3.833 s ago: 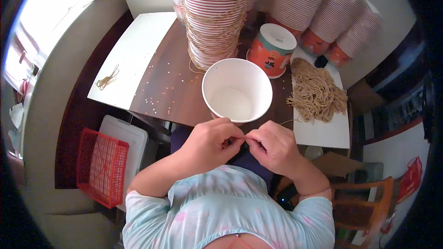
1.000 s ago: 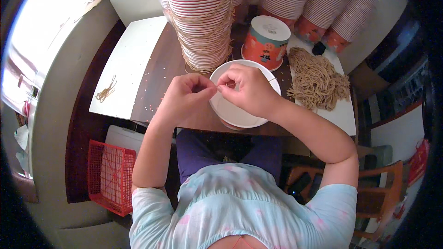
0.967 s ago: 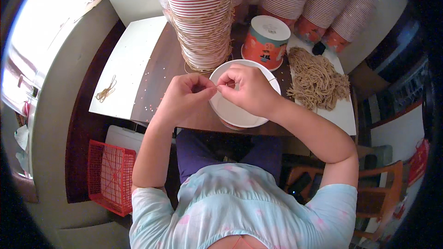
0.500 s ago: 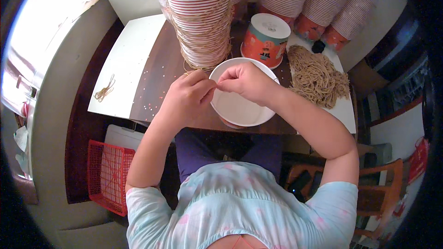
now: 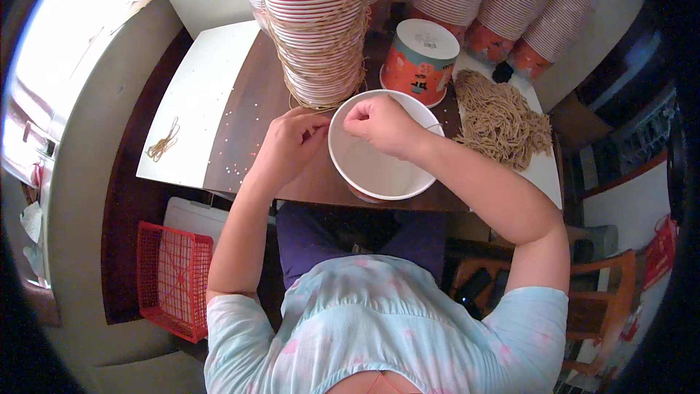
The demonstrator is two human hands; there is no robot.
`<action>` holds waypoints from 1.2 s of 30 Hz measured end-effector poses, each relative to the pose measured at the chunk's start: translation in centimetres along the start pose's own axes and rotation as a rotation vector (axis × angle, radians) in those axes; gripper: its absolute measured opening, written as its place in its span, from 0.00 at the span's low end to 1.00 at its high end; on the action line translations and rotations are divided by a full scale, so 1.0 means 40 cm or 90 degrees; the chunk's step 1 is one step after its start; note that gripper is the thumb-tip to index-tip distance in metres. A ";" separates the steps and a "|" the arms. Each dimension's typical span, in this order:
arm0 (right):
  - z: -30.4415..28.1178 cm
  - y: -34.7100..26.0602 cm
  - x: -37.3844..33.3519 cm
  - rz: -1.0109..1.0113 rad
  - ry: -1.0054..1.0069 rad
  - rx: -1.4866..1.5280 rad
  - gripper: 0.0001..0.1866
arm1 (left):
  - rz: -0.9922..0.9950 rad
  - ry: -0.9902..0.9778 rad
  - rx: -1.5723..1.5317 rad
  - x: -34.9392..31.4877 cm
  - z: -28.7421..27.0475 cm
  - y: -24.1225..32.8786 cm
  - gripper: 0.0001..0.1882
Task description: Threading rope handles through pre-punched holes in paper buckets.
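A white-lined paper bucket (image 5: 383, 175) stands upright at the table's front edge, its mouth toward me. Over its opening, my right hand (image 5: 386, 125) is closed in a pinch near the inner left wall; whatever is between those fingertips is hidden. At the outside of the left rim is my left hand (image 5: 290, 144), its fingers bent together and their tips close to the bucket wall. I cannot make out what they hold. A short piece of cord (image 5: 436, 125) shows at the right rim. Behind stands a tall stack of nested buckets (image 5: 317, 36) with tan cords hanging around it.
An upside-down orange and teal bucket (image 5: 419, 62) stands behind the open one. To the right lies a heap of tan cords (image 5: 503, 124). Wrapped bucket stacks (image 5: 510, 14) line the back. A small cord bundle (image 5: 164, 140) lies left; a red basket (image 5: 175, 277) sits below.
My hands have drawn apart from their meeting point at the bucket's left rim. The left moved left to the outside; the right stays over the opening, inside the rim.
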State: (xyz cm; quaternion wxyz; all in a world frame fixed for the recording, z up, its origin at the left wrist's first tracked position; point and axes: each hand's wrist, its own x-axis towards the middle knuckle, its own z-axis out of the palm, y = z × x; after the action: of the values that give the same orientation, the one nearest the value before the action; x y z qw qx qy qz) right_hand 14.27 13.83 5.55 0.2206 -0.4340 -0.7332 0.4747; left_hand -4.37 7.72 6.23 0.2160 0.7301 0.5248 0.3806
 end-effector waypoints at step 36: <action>0.019 -0.012 0.018 -0.023 0.007 -0.013 0.09 | 0.036 -0.022 0.037 0.014 0.012 -0.018 0.09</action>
State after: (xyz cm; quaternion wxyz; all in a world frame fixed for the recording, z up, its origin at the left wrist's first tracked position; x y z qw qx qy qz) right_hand 13.11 13.97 5.56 0.2287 -0.4257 -0.7444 0.4608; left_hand -4.34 8.54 5.59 0.1926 0.7570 0.5109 0.3588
